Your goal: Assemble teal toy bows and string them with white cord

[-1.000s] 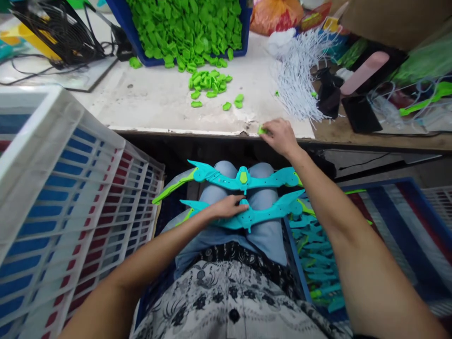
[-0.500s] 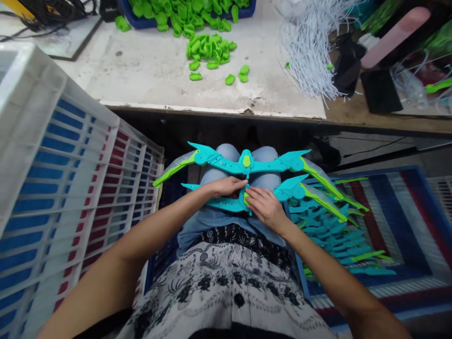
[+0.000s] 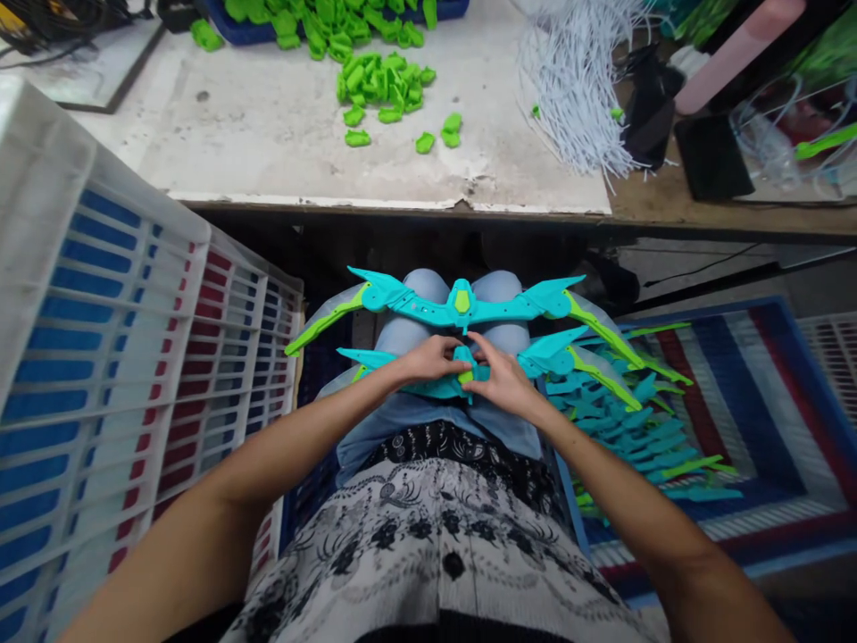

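Two turquoise toy bows with lime-green and grey curved arms lie across the lap, one behind the other. The farther toy bow (image 3: 432, 313) rests over the knees, a lime-green piece at its middle, with no hand on it. At the nearer toy bow (image 3: 555, 355), my left hand (image 3: 432, 359) grips the middle from the left, its thumb against the raised centre. From the other side my right hand (image 3: 502, 379) holds that same centre, thumb and forefinger curved round it. A lime-green centre piece (image 3: 464, 378) shows between the hands; the fingers partly hide the bow's grip.
On the table (image 3: 268, 161) ahead lie loose lime-green pieces (image 3: 381, 85), a blue bin (image 3: 247, 34) full of them, and a bundle of white strings (image 3: 569, 98). A white crate (image 3: 201, 232) stands left. At right, a blue crate (image 3: 769, 313) holds several turquoise bows (image 3: 643, 438).
My right hand's fingers have moved from lying across the nearer bow's centre to curving round it, uncovering more of it. My left thumb has come down onto the centre. The view has shifted slightly.
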Tool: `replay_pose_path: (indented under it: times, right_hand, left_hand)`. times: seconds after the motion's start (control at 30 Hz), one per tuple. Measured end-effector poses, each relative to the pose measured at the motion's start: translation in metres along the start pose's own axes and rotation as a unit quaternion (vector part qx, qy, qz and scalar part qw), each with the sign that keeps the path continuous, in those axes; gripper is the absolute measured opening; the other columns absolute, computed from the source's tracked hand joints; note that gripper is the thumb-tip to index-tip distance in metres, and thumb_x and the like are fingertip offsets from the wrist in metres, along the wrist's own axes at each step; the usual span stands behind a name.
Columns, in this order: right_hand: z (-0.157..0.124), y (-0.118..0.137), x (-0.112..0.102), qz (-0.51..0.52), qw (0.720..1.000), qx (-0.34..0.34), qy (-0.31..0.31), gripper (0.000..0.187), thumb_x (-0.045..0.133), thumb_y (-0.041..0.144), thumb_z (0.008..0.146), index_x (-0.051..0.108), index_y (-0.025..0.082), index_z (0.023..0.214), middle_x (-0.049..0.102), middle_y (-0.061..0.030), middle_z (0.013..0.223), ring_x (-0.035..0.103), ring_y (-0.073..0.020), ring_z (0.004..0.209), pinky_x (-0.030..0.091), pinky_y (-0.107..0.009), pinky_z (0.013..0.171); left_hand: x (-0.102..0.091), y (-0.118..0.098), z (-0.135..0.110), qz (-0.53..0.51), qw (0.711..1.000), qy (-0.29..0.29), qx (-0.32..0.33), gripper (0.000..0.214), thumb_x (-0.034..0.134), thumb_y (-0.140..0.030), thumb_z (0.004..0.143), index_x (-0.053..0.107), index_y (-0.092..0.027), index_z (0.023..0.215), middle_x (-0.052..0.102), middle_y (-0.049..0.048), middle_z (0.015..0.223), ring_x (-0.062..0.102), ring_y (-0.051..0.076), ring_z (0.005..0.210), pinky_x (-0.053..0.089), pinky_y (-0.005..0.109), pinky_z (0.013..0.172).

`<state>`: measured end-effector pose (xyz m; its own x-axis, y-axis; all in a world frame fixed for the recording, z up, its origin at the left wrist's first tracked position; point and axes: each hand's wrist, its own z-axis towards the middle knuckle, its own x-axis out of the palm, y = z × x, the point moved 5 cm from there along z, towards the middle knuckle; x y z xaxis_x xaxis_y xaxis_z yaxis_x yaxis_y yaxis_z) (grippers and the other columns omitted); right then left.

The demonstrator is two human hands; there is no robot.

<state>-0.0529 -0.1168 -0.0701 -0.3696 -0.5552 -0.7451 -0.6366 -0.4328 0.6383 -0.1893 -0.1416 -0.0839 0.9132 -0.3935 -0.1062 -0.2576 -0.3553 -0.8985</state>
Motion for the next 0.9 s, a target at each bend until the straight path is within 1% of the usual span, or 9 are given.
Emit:
replay_pose_path:
  times: [0.1, 0.2, 0.3, 0.37, 0.47, 0.53, 0.63, 0.73, 0.9]
  right_hand:
    - [0.0, 0.001, 0.004, -0.028, 0.999, 0.006, 0.017, 0.078, 0.073, 0.031, 0.07, 0.036, 0.021, 0.139, 0.066, -0.0114, 0.11, 0.062, -0.0309, 0.101, 0.048, -0.05, 0.084]
    - [-0.002, 0.006, -0.003, -0.052, 0.997, -0.035, 0.037, 0.071, 0.07, 0.032, 0.073, 0.042, 0.019, 0.136, 0.062, -0.0131, 0.119, 0.06, -0.0308, 0.106, 0.047, -0.047, 0.086]
    - [0.016, 0.014, -0.03, -0.051, 0.993, -0.068, 0.086, 0.044, 0.063, 0.035, 0.078, 0.06, 0.02, 0.119, 0.069, -0.0087, 0.106, 0.065, -0.0263, 0.092, 0.05, -0.036, 0.076]
    - [0.051, 0.021, -0.068, -0.06, 0.995, -0.075, 0.016, 0.027, 0.054, 0.034, 0.085, 0.068, 0.021, 0.104, 0.071, -0.0062, 0.095, 0.065, -0.0234, 0.085, 0.049, -0.034, 0.075]
    - [0.126, 0.039, -0.127, -0.113, 0.972, -0.099, -0.18, 0.027, 0.045, 0.028, 0.089, 0.068, 0.018, 0.099, 0.068, -0.0088, 0.099, 0.059, -0.0253, 0.095, 0.044, -0.038, 0.087]
    - [0.183, 0.049, -0.146, -0.14, 0.955, -0.104, -0.24, 0.027, 0.045, 0.024, 0.087, 0.068, 0.016, 0.1, 0.065, -0.0112, 0.103, 0.054, -0.0274, 0.102, 0.04, -0.04, 0.092]
    - [0.255, 0.056, -0.152, -0.164, 0.945, -0.082, -0.272, 0.029, 0.051, 0.022, 0.083, 0.065, 0.014, 0.107, 0.059, -0.0134, 0.112, 0.046, -0.0296, 0.107, 0.037, -0.043, 0.093]
    - [0.292, 0.057, -0.149, -0.18, 0.947, -0.05, -0.261, 0.025, 0.052, 0.023, 0.082, 0.065, 0.015, 0.102, 0.055, -0.0135, 0.116, 0.042, -0.031, 0.109, 0.038, -0.044, 0.09]
    - [0.288, 0.05, -0.165, -0.14, 0.964, -0.04, -0.22, 0.019, 0.05, 0.018, 0.08, 0.066, 0.014, 0.087, 0.062, -0.0109, 0.104, 0.051, -0.026, 0.099, 0.041, -0.038, 0.085]
  left_hand:
    - [-0.002, 0.001, 0.002, 0.026, 0.999, -0.017, 0.021, 0.048, 0.063, -0.042, 0.074, 0.06, -0.008, 0.106, 0.06, 0.0026, 0.078, 0.051, 0.014, 0.067, 0.039, 0.023, 0.058]
    - [-0.001, -0.001, -0.001, 0.06, 0.998, -0.018, 0.011, 0.05, 0.061, -0.041, 0.077, 0.057, -0.008, 0.115, 0.064, 0.0063, 0.088, 0.057, 0.017, 0.073, 0.045, 0.026, 0.065]
    - [0.004, -0.011, -0.018, 0.19, 0.975, -0.118, -0.001, 0.054, 0.059, -0.036, 0.082, 0.047, -0.009, 0.126, 0.064, 0.0117, 0.103, 0.06, 0.024, 0.089, 0.048, 0.034, 0.078]
    - [0.016, -0.02, -0.034, 0.303, 0.934, -0.187, 0.041, 0.05, 0.056, -0.033, 0.085, 0.045, -0.013, 0.129, 0.057, 0.0151, 0.122, 0.055, 0.028, 0.108, 0.046, 0.039, 0.09]
    - [0.046, -0.02, -0.047, 0.441, 0.874, -0.178, 0.097, 0.064, 0.064, -0.036, 0.079, 0.04, -0.012, 0.133, 0.034, 0.0215, 0.144, 0.04, 0.034, 0.126, 0.042, 0.044, 0.097]
    - [0.057, -0.012, -0.047, 0.506, 0.845, -0.154, 0.085, 0.074, 0.066, -0.034, 0.078, 0.031, -0.011, 0.139, 0.023, 0.0249, 0.148, 0.042, 0.036, 0.125, 0.045, 0.046, 0.093]
    - [0.052, -0.004, -0.04, 0.56, 0.818, -0.127, 0.043, 0.06, 0.045, -0.016, 0.088, 0.024, -0.015, 0.143, 0.023, 0.0218, 0.15, 0.056, 0.029, 0.11, 0.05, 0.041, 0.082]
    - [0.039, -0.011, -0.04, 0.537, 0.839, -0.086, 0.025, 0.057, 0.044, -0.015, 0.085, 0.029, -0.014, 0.14, 0.027, 0.0194, 0.149, 0.059, 0.027, 0.103, 0.052, 0.039, 0.079]
    - [0.021, -0.035, -0.054, 0.415, 0.907, -0.037, 0.067, 0.05, 0.055, -0.027, 0.079, 0.045, -0.018, 0.127, 0.053, 0.0116, 0.127, 0.055, 0.026, 0.106, 0.049, 0.033, 0.083]
